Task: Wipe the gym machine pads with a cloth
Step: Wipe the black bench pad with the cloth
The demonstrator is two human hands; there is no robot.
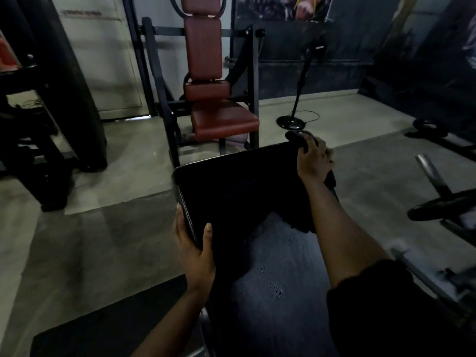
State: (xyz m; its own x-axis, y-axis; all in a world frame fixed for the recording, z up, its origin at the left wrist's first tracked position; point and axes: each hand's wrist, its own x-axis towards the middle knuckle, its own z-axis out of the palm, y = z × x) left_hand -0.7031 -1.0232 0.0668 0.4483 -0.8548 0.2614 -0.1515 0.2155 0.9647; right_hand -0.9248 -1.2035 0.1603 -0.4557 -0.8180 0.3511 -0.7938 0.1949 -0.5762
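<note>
From the head camera, looking down over the person's arms, a broad black pad (239, 186) fills the middle of the scene, tilted so that its far edge stands higher than the near one, with pale stitching along its left side. The left hand (192, 243) grips the pad's near left edge: the thumb lies flat on top and the fingers wrap round the side. The right hand (313, 161) is at the far right corner of the pad, fingers curled over a dark cloth (296, 137) that it presses against the padding. The cloth bunches out past the fingertips at the corner, and another fold of it shows below the wrist on the pad's right side. It is nearly the same colour as the pad, so its full outline is hard to make out in the dim light. A dark sleeve (373, 305) covers the right upper arm. Beneath the pad lies a dark mat (270, 279) with a few speckled marks, set on a grey concrete floor (103, 176). Well behind the pad stands a seat machine (206, 60) with reddish-brown cushions on a black frame, its backrest upright. To its right a thin black stand (291, 122) rises from a round base, with a cord trailing beside it. At the right edge a black weight plate (443, 204) sits on a metal bar.
</note>
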